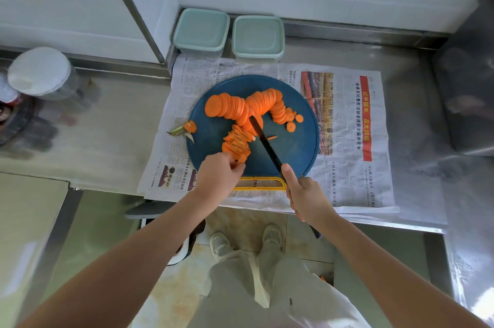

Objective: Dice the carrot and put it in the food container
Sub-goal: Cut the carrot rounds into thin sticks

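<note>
Pinching carrot strips (236, 146) on the board (296, 148), the left hand (219, 174) bunches them, presumably for crosscuts. The right hand (303, 194), curled round the knife (267, 146), angles its blade alongside.

Bright even light, blurred, warped edges

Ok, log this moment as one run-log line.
phase: dicing underway | left hand: holds carrot strips | right hand: grips knife | carrot slices: fanned on cutting board | food containers: lids on
</note>
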A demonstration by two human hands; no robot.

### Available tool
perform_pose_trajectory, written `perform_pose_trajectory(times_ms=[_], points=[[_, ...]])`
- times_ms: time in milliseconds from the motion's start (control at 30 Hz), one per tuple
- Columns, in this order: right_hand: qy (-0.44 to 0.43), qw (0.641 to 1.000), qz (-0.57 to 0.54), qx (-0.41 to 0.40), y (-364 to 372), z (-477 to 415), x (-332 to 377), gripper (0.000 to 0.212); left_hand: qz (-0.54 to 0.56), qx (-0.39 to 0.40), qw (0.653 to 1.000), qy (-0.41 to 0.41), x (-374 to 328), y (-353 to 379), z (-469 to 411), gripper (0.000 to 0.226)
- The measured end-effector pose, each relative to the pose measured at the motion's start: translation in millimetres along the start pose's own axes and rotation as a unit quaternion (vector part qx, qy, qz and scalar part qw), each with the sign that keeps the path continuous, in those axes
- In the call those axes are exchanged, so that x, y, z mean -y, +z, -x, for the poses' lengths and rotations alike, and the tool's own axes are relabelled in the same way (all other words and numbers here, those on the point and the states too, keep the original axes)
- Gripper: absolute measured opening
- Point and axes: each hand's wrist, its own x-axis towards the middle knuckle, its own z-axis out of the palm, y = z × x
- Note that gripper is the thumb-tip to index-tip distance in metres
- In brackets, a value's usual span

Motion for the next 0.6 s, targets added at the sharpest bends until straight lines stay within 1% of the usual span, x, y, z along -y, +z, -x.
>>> perform_pose_trajectory(times_ms=[67, 133, 167, 200, 300, 367, 400, 433, 467, 500, 533, 600], points=[[-0.03, 0.999, 0.036, -0.001, 0.9, -0.7, -1.3, 0.072, 0.112, -0.027, 0.99, -0.076, 8.2, -9.5, -2.0, 0.028], [-0.059, 0.997, 0.056, 0.004, 2.1, -2.0, -1.3, 0.079, 0.232, -0.038, 0.958, -0.164, 14.6, -18.6, -4.2, 0.029], [-0.069, 0.996, 0.063, 0.007, 2.7, -2.6, -1.0, 0.08, 0.268, -0.041, 0.943, -0.192, 18.2, -21.1, -5.7, 0.031], [-0.077, 0.994, 0.072, 0.013, 3.6, -2.8, 0.4, 0.079, 0.286, -0.04, 0.934, -0.211, 20.9, -22.5, -6.5, 0.033], [-0.106, 0.989, 0.096, 0.023, 6.0, -1.1, 9.6, 0.058, 0.293, -0.024, 0.925, -0.241, 25.5, -21.8, -6.4, 0.035], [-0.106, 0.988, 0.108, 0.022, 9.1, -1.5, 13.2, 0.067, 0.284, -0.015, 0.927, -0.246, 27.0, -21.0, -6.5, 0.038], [-0.104, 0.987, 0.119, 0.025, 10.3, -2.6, 14.3, 0.071, 0.257, -0.011, 0.937, -0.234, 27.6, -21.5, -7.0, 0.042], [-0.104, 0.986, 0.126, 0.025, 11.8, -4.6, 14.1, 0.073, 0.195, -0.011, 0.958, -0.209, 29.2, -23.2, -8.2, 0.046], [-0.101, 0.986, 0.128, 0.025, 13.0, -5.8, 13.9, 0.075, 0.104, -0.019, 0.978, -0.179, 30.6, -25.4, -9.6, 0.048], [-0.098, 0.987, 0.127, 0.024, 13.3, -7.6, 13.5, 0.076, 0.018, -0.035, 0.988, -0.149, 31.0, -28.8, -11.7, 0.045], [-0.093, 0.988, 0.123, 0.023, 13.6, -9.1, 13.1, 0.077, -0.037, -0.054, 0.991, -0.121, 31.4, -33.1, -14.4, 0.038], [-0.089, 0.989, 0.116, 0.023, 13.7, -12.6, 11.9, 0.077, -0.07, -0.068, 0.994, -0.047, 31.6, -41.0, -23.4, 0.017]])
